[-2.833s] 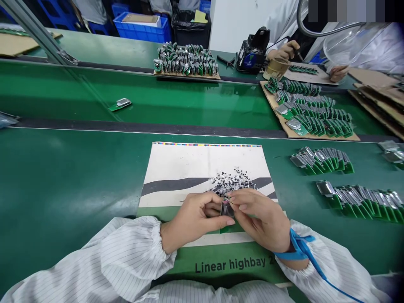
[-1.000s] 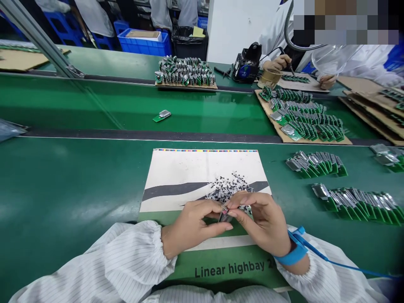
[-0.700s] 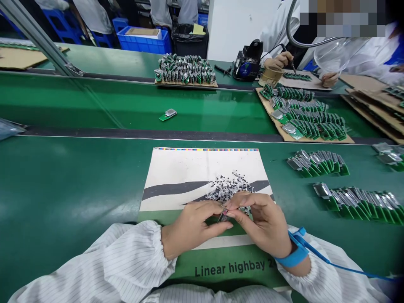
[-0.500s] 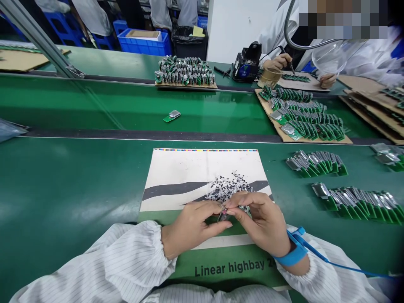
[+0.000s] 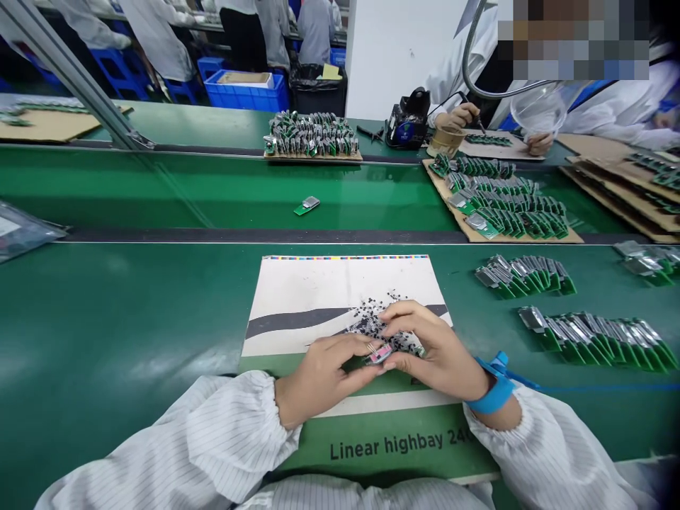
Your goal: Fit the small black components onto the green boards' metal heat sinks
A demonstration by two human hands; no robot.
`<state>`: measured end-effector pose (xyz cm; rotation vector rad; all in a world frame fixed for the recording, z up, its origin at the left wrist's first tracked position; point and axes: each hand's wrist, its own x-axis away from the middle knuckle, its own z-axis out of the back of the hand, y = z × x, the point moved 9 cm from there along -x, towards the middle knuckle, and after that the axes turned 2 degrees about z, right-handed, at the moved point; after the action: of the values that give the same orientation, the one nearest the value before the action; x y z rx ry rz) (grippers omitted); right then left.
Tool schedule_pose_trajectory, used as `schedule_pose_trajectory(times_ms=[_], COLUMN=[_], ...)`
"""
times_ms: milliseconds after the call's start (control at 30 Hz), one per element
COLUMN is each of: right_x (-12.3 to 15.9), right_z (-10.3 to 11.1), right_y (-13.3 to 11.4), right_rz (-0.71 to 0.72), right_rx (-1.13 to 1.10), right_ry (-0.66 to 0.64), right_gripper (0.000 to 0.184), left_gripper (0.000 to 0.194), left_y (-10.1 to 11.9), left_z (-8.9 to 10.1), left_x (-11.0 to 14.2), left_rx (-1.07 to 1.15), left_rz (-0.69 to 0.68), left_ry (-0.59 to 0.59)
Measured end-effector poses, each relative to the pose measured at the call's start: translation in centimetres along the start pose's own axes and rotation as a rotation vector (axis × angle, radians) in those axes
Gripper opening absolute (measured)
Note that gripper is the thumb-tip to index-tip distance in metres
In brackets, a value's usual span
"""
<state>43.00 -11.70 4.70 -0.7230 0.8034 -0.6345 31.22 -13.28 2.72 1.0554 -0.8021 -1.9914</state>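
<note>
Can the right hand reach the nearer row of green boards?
Probably yes: the right hand is near the green boards, with only bench surface between, once it releases the small part.

- The whole scene is bright and even; light seems to come from above.
- Pale glare lies on the green conveyor belt (image 5: 122,361).
- Under the left hand (image 5: 324,379) and right hand (image 5: 435,347), shadows are small and soft.
- Edges look bent by the wide lens, and the lower right corner is dark.
- At top right, a pixelated patch (image 5: 574,49) hides the detail.

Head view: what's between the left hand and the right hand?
In the head view, a small pink-and-silver part sits between the left hand and the right hand, pinched by fingers of both.
</note>
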Motion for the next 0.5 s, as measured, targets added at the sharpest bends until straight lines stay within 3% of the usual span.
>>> schedule_pose_trajectory(times_ms=[167, 300, 400, 500], right_x=[-0.2, 0.5, 2.5, 6.0], right_z=[-0.4, 1.1, 4.4, 8.1], right_y=[-0.9, -0.9, 0.9, 2.7], right_rz=[0.056, 0.027, -0.109, -0.187], right_rx=[0.025, 0.059, 0.321, 0.7], right_ry=[-0.005, 0.049, 0.188, 0.315], right_gripper=[0.01, 0.011, 0.016, 0.022], left_gripper=[0.02, 0.039, 0.034, 0.029], left_y=[-0.3, -0.5, -2.3, -5.9], left_z=[0.1, 1.2, 3.1, 5.3], left_x=[0.4, -1.1, -4.8, -10.8], left_rx=[-0.01, -0.093, -0.24, -0.393], left_rz=[0.063, 0.051, 0.05, 0.102], left_ry=[-0.001, -0.038, -0.041, -0.002])
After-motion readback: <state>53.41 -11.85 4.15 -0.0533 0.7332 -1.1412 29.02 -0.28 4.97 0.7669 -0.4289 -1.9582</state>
